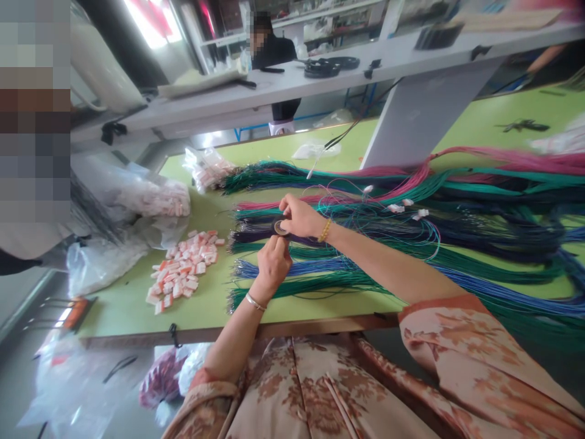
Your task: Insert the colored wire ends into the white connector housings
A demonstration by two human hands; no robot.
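Observation:
My right hand (301,217) is closed with its fingers on a small dark ring with a tan core, which looks like a roll of tape (280,228). Just below, my left hand (274,263) is curled shut, its fingertips against the lower edge of that roll. What the left fingers pinch is hidden. Both hands are over bundles of thin wires, among them purple wires (256,235), green wires (315,251) and blue wires (315,267). Metal-tipped wire ends line up left of my hands.
A pile of white-and-orange connectors (185,268) lies left on the green table (128,311). Plastic bags (155,195) of similar pieces are beyond it. White connectors (397,208) sit on wires at right. A grey shelf (320,79) crosses the back; a person (274,52) is behind it.

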